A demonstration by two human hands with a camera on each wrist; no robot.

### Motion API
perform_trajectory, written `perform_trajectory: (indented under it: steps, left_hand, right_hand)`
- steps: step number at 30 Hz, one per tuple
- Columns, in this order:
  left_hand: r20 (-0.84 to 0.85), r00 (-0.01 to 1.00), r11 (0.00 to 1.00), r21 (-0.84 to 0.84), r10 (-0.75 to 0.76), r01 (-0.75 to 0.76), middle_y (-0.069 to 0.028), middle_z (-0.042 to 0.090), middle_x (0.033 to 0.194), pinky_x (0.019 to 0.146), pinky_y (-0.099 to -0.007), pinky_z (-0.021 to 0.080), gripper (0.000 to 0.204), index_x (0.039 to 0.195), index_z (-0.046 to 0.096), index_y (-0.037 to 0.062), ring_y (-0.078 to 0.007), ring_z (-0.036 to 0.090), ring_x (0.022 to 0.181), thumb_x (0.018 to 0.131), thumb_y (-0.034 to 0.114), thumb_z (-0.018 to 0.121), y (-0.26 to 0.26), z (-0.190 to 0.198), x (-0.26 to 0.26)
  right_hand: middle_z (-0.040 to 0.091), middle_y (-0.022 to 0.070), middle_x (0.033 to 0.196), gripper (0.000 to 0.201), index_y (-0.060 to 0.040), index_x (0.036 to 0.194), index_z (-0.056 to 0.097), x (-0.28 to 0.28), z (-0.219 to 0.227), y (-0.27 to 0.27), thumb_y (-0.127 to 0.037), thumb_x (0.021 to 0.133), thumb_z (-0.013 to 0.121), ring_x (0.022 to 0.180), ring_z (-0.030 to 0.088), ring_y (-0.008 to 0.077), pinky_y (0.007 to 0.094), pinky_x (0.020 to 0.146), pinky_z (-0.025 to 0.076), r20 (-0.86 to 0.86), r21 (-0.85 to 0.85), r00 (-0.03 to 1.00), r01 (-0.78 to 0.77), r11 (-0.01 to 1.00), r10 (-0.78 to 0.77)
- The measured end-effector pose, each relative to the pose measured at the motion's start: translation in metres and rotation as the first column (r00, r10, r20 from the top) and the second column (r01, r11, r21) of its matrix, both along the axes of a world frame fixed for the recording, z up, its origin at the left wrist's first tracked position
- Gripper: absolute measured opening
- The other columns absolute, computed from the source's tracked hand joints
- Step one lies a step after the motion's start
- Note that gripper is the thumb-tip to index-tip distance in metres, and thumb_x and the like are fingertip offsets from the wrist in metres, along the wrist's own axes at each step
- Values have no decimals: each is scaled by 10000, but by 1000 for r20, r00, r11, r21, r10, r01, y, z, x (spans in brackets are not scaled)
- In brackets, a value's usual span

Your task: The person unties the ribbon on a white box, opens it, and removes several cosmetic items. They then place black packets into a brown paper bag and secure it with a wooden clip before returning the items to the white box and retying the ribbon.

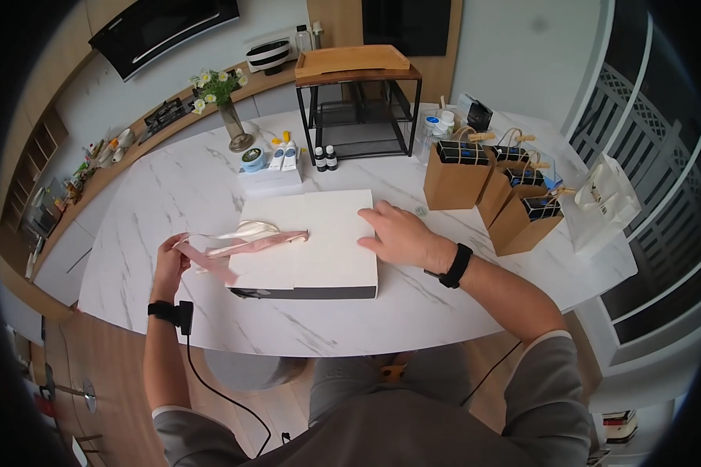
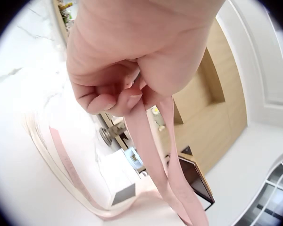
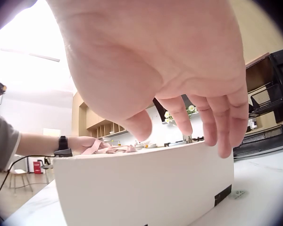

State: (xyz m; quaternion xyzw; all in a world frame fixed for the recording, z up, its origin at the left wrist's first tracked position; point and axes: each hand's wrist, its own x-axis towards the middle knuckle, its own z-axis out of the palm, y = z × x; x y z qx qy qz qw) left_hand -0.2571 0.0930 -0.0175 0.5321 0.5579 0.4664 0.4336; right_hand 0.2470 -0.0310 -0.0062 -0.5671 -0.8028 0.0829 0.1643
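Note:
A white box [image 1: 327,268] with a dark strip along its near lower side lies on the marble-look table. Pink ribbon [image 2: 148,146] and cream ribbon trail across its lid from a spot near the middle. Left of the box, my left hand [image 1: 170,263] pinches the pink ribbon between curled fingers and thumb, drawing the loose lengths off the lid's left side. My right hand [image 1: 401,233] is at the box's right edge. In the right wrist view its fingers [image 3: 220,125] are fairly straight and reach over the lid's rim, with the thumb apart from them.
Behind the box stand a small white box [image 1: 271,179] with tubes and a round tin on it, two dark bottles [image 1: 325,159], a flower vase [image 1: 235,128] and a black rack [image 1: 358,117]. Several brown paper bags [image 1: 453,183] and a white bag [image 1: 604,198] stand on the right.

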Motion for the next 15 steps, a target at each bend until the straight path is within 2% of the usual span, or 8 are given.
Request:
perform_trajectory:
  steps: [4,7,8,9,10,13,14,15]
  left_hand:
    - [36,993,948,-293,-116,121,-56,656,861,582,-263,479,421,1357,598,-31,-115,618,658,944,47,614,36,-41,-74]
    - [-211,968,926,-323,132,-197,-226,668,1220,841,-374,604,698,1530,429,-52,-320,729,1029,883,5,683,10,-24,-43]
    - [-579,802,984,0,145,-178,-289,542,1392,1002,-423,535,821,1580,346,-37,-398,603,1236,847,-17,717,13,-37,-42]
    - [-822,506,956,292,261,-19,-352,416,1564,1163,-472,466,952,1629,263,-22,-476,477,1442,812,-40,751,18,-43,-44]
    - [-780,603,935,320,166,157,-355,275,1658,1251,-495,335,941,1617,330,19,-479,231,1582,794,-51,782,-13,-6,0]
    - [-658,705,722,350,-264,597,-211,463,1605,1247,-486,352,712,1449,570,46,-417,384,1532,792,-8,839,-70,21,87]
    - [-834,428,591,159,-349,791,-184,502,1584,1253,-504,346,700,1436,595,58,-405,404,1523,793,67,873,-93,52,121]
    - [-900,316,484,142,-299,863,-167,523,1572,1256,-516,342,688,1422,626,68,-393,428,1507,791,149,890,-106,56,141]
  right_hand:
    - [368,374,1551,791,-68,1500,541,-8,-14,-18,-571,919,730,1323,543,535,533,1052,513,121,163,992,-62,985,42]
    - [314,385,1578,943,-38,1543,479,-14,-16,-26,-636,868,755,1386,483,550,543,1112,474,103,44,988,-118,992,113]
    - [314,385,1578,943,-38,1543,479,-15,-16,-30,-636,868,755,1386,483,550,543,1112,474,96,43,989,-118,992,113]
    - [300,385,1588,1002,-13,1552,452,-15,-15,-33,-646,844,774,1385,482,551,540,1125,464,80,26,988,-134,991,131]
    - [287,385,1599,1063,11,1561,425,-14,-12,-34,-657,820,793,1385,481,552,538,1137,454,70,17,986,-151,988,150]
    - [277,394,1602,1143,54,1569,382,-13,-17,-31,-665,792,814,1393,468,558,525,1154,442,76,40,982,-179,983,176]
    - [277,394,1602,1143,54,1569,382,-12,-19,-30,-665,792,814,1393,468,558,525,1154,442,96,55,978,-190,980,184]
    - [291,405,1579,1125,59,1558,396,-12,-20,-29,-661,798,811,1379,464,572,535,1146,442,79,75,977,-206,976,200]
